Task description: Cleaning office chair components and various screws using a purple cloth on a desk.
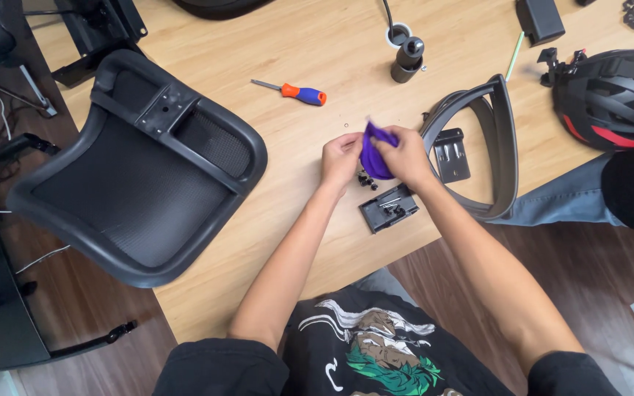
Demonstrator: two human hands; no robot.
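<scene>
Both hands, left and right, together, fingers curled, forearms outstretched.

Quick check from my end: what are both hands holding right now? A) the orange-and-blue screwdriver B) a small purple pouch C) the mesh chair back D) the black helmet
B: the left hand and right hand both pinch the purple pouch above the table, while the screwdriver lies untouched farther off.
</scene>
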